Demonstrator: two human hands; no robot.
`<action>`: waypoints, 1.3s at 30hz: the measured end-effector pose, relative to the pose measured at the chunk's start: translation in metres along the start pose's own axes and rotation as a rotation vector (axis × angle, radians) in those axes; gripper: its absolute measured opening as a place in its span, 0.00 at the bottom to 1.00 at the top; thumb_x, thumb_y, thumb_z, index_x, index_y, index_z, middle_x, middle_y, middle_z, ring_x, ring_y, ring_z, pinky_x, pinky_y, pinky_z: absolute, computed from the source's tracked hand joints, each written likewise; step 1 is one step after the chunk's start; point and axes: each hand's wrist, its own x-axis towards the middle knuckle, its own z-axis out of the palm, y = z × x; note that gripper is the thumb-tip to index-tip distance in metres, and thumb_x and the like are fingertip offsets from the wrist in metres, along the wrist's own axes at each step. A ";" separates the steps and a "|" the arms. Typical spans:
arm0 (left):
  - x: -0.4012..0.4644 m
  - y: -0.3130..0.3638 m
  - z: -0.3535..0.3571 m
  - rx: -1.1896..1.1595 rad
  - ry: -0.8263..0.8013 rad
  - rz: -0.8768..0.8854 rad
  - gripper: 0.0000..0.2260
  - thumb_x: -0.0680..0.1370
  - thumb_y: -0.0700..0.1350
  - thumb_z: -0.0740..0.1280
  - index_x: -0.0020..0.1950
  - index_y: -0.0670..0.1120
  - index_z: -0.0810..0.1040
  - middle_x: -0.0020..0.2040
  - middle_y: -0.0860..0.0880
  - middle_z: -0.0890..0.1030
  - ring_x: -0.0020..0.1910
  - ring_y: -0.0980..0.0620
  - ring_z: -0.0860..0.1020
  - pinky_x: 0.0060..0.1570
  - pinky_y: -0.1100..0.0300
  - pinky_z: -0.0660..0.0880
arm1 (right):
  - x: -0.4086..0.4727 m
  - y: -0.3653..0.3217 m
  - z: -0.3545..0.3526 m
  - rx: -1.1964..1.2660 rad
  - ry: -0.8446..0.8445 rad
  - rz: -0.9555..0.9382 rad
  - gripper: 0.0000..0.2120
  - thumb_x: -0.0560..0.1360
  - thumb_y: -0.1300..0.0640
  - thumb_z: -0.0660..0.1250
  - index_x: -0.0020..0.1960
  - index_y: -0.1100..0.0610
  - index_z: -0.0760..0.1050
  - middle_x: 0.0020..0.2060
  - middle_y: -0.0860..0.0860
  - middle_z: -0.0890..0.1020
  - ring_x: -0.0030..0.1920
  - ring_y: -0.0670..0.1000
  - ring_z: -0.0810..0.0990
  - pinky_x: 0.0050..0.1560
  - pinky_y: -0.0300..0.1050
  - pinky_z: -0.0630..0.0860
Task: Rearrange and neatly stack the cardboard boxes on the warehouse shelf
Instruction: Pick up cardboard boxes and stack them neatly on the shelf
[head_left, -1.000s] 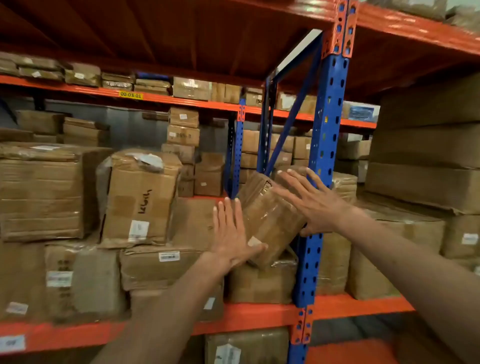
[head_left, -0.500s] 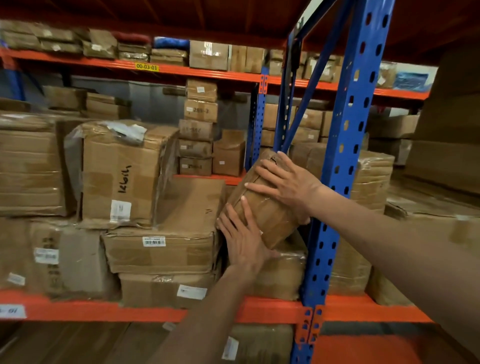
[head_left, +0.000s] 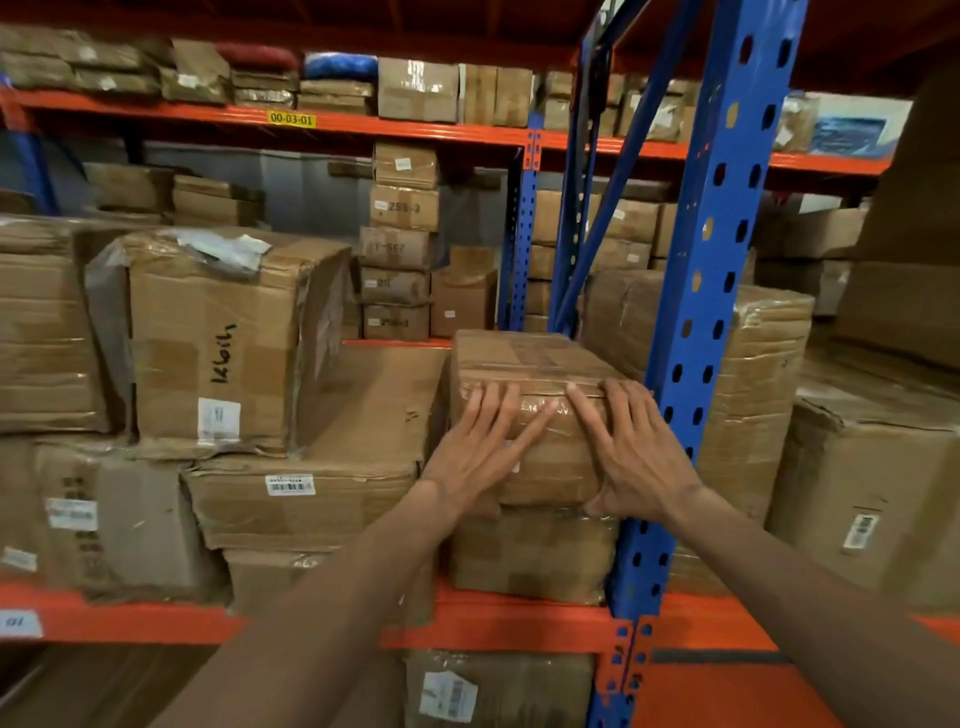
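Observation:
A small tape-wrapped cardboard box (head_left: 530, 358) sits level on top of another wrapped box (head_left: 530, 556), right beside the blue upright (head_left: 717, 260) of the shelf. My left hand (head_left: 483, 452) and my right hand (head_left: 634, 457) both lie flat against the small box's front face, fingers spread and pointing up, fingertips at its top front edge. Neither hand is wrapped around it. The lower box rests on the orange shelf beam (head_left: 493, 623).
Left of the pair stands a big box with black handwriting (head_left: 218, 343) on a crushed flat box (head_left: 311, 499). A tall wrapped box (head_left: 753, 374) and a labelled box (head_left: 872, 499) fill the bay right of the upright. More boxes are stacked behind and on the shelf above.
The small box was tilted and held between my hands; it now lies level on the lower box. Both hands have shifted onto its front face. The view has moved closer.

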 end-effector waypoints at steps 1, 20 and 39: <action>0.000 -0.005 0.002 -0.018 -0.007 0.013 0.70 0.53 0.67 0.79 0.82 0.46 0.41 0.74 0.32 0.57 0.70 0.31 0.60 0.72 0.38 0.53 | 0.002 0.000 0.004 0.007 0.006 -0.012 0.73 0.51 0.24 0.75 0.80 0.57 0.43 0.68 0.73 0.67 0.68 0.73 0.66 0.73 0.67 0.59; -0.059 -0.114 -0.051 -0.453 0.464 -1.014 0.62 0.64 0.67 0.76 0.79 0.45 0.37 0.78 0.37 0.38 0.78 0.37 0.38 0.74 0.40 0.35 | 0.128 -0.054 -0.113 0.032 0.131 -0.233 0.61 0.63 0.25 0.70 0.80 0.46 0.37 0.77 0.60 0.50 0.76 0.62 0.49 0.76 0.60 0.47; -0.133 -0.183 0.035 -0.708 0.271 -1.324 0.76 0.49 0.68 0.78 0.77 0.44 0.28 0.74 0.28 0.53 0.74 0.32 0.52 0.74 0.38 0.45 | 0.263 -0.278 -0.211 -0.804 0.122 -0.704 0.69 0.65 0.45 0.81 0.77 0.46 0.24 0.78 0.59 0.31 0.76 0.61 0.27 0.73 0.67 0.32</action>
